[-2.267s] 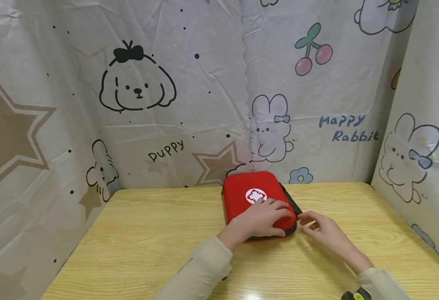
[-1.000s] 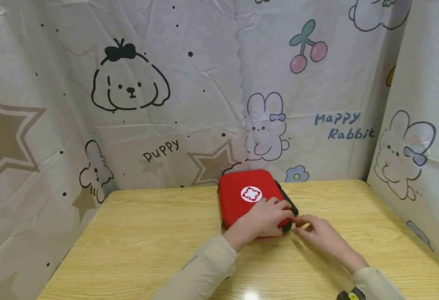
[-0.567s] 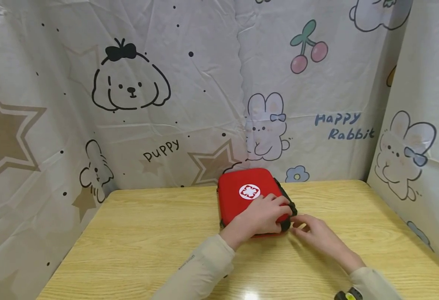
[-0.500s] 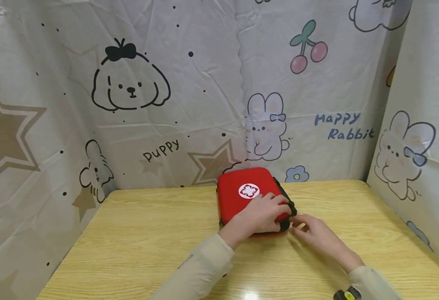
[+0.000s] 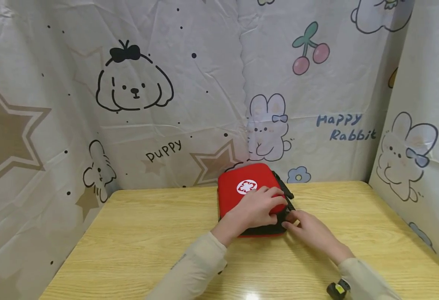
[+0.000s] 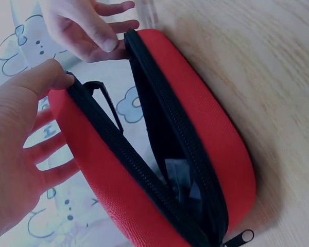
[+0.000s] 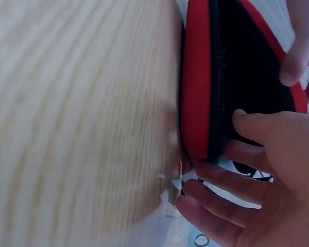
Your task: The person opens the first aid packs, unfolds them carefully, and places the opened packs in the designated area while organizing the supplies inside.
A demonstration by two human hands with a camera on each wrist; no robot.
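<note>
A red zippered first-aid case (image 5: 231, 193) with a white round emblem lies on the table, its lid lifted partway along the near side. My left hand (image 5: 255, 206) grips the lid's edge, thumb at the black zipper rim and fingers spread over the red outside, as the left wrist view shows. At the right corner, my right hand (image 5: 313, 231) pinches the rim of the lower shell (image 7: 198, 87) between thumb and fingers. Through the gap, a clear packet (image 6: 179, 175) shows inside the dark interior; the rest of the contents is hidden. A zipper pull (image 6: 239, 239) hangs at the far end.
The case rests on a light wooden table (image 5: 148, 241), near its back edge. A black strap (image 5: 284, 185) sticks out on the case's right side. Printed white cloth (image 5: 204, 83) hangs behind and at both sides.
The case's lid has risen from nearly flat and a dark gap now shows at its near side. My left hand has moved up with the lid; my right hand has shifted slightly left.
</note>
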